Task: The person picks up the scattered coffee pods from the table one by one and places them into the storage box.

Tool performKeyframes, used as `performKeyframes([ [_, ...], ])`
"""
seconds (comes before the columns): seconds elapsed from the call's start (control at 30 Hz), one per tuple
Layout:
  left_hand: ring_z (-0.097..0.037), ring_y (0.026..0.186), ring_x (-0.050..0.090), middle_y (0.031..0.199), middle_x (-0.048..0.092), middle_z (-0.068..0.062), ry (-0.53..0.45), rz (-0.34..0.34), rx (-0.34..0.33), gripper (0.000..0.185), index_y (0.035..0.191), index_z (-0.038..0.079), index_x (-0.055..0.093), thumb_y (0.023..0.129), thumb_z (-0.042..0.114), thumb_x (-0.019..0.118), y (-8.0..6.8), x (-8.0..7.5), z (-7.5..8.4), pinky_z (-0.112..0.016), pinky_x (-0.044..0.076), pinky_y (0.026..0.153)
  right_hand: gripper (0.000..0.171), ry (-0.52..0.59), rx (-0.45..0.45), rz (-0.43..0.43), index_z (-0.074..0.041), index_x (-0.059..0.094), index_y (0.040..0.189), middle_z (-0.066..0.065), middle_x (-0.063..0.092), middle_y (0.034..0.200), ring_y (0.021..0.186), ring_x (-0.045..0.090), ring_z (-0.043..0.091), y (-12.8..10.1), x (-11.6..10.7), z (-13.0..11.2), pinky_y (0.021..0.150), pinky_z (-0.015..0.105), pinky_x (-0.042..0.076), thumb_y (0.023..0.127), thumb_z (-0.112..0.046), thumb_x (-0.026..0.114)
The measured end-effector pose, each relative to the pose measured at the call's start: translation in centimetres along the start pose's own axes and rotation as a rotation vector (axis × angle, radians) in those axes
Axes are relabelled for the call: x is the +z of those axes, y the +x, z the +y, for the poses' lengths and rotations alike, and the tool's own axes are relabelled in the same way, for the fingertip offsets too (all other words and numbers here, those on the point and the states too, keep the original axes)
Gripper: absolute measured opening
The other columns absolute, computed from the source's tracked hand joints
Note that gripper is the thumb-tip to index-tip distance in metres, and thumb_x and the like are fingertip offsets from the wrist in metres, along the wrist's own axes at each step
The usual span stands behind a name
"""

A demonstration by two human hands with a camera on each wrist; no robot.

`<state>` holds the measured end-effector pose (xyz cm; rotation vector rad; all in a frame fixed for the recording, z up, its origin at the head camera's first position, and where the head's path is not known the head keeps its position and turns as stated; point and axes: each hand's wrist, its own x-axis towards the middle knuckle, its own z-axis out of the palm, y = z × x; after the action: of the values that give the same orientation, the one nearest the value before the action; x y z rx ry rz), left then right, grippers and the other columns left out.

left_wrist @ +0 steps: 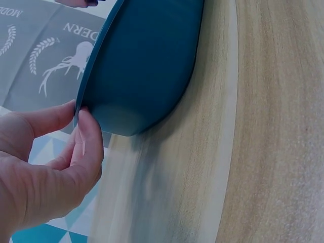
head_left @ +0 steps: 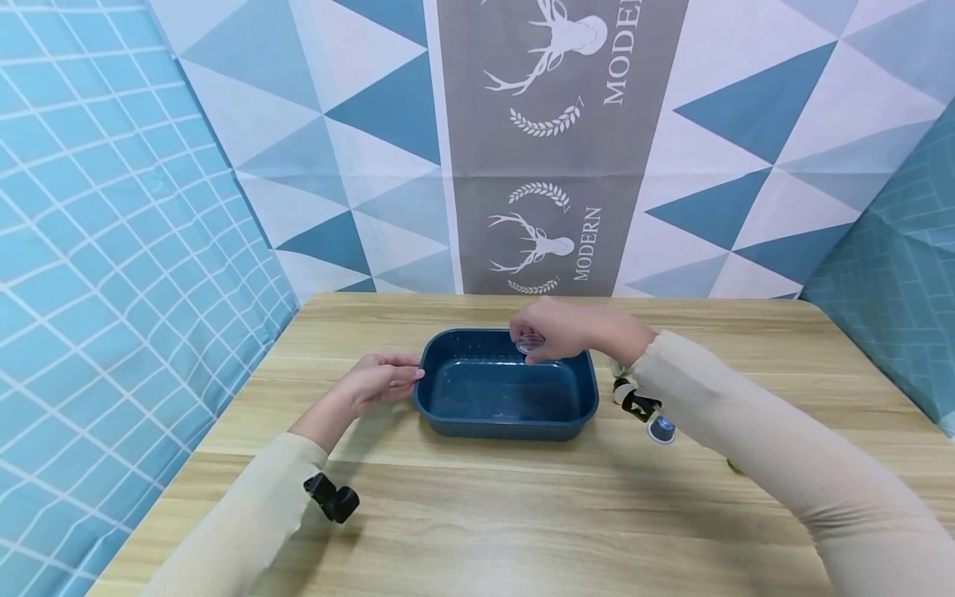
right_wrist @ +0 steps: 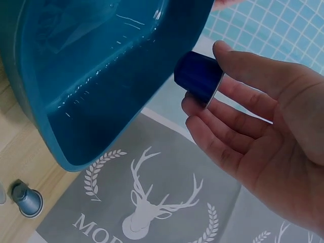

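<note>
The left hand (head_left: 376, 378) pinches the rim of the blue tub (head_left: 507, 427). The right hand (head_left: 555, 330) grasps a blue capsule (right_wrist: 198, 77) above the tub's far edge.

A wooden table (head_left: 522, 514) with a pale grain pattern fills the near and middle part of the scene. Its far edge meets a hanging cloth backdrop (head_left: 746, 166) printed with blue, grey and white triangles. A grey centre strip (head_left: 552, 166) carries white deer heads, laurel sprigs and the word MODERN. Blue sheets with a white grid pattern (head_left: 97, 249) close off the left and right sides. Lighting is even and bright.
</note>
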<state>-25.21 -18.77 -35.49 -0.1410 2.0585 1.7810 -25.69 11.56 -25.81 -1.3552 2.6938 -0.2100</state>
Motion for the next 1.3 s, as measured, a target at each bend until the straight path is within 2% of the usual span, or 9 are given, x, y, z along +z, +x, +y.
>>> performKeyframes([
  [0.3,-0.003,0.079,0.064,0.086,0.067,0.006,-0.023,-0.018,-0.014,0.044,0.133,-0.007,0.048,0.093,0.007,0.060,0.1,0.0,-0.2,-0.018,0.055,0.073,0.026,-0.036,-0.005,-0.010,-0.002,0.064,0.099,0.006,0.062,0.083,0.072,0.050,0.013,0.9,0.2,0.0,0.071,0.028,0.047,0.081,-0.016,0.077],
  [0.53,-0.004,0.080,0.063,0.088,0.066,0.006,-0.006,0.001,-0.011,0.045,0.133,-0.005,0.049,0.093,0.010,0.062,0.2,0.0,0.0,-0.018,0.055,0.075,0.027,-0.052,0.003,-0.014,-0.002,0.065,0.101,0.006,0.064,0.084,0.072,0.053,0.014,2.2,0.0,0.0,0.072,0.029,0.049,0.082,-0.017,0.076],
  [0.9,-0.004,0.079,0.063,0.088,0.065,0.006,0.001,0.002,-0.010,0.043,0.132,-0.005,0.049,0.093,0.009,0.061,0.1,0.0,0.2,-0.017,0.055,0.073,0.027,-0.064,0.059,-0.072,-0.004,0.065,0.107,0.008,0.066,0.095,0.082,0.058,0.018,4.4,0.3,-0.1,0.081,0.032,0.052,0.085,-0.019,0.073],
  [1.13,-0.004,0.078,0.062,0.086,0.065,0.007,-0.014,-0.004,-0.015,0.042,0.130,-0.005,0.050,0.092,0.009,0.062,0.0,0.0,0.2,-0.017,0.055,0.072,0.026,-0.081,0.084,-0.103,-0.006,0.065,0.106,0.006,0.066,0.096,0.081,0.056,0.016,5.6,0.7,-0.2,0.079,0.030,0.051,0.085,-0.019,0.073],
  [1.3,-0.005,0.077,0.062,0.084,0.065,0.006,-0.027,0.002,-0.016,0.036,0.125,-0.003,0.053,0.092,0.008,0.062,0.0,0.2,0.0,-0.017,0.055,0.072,0.028,-0.099,0.096,-0.125,-0.006,0.064,0.108,0.006,0.066,0.100,0.085,0.055,0.017,6.4,1.0,-0.5,0.082,0.031,0.050,0.084,-0.018,0.074],
])
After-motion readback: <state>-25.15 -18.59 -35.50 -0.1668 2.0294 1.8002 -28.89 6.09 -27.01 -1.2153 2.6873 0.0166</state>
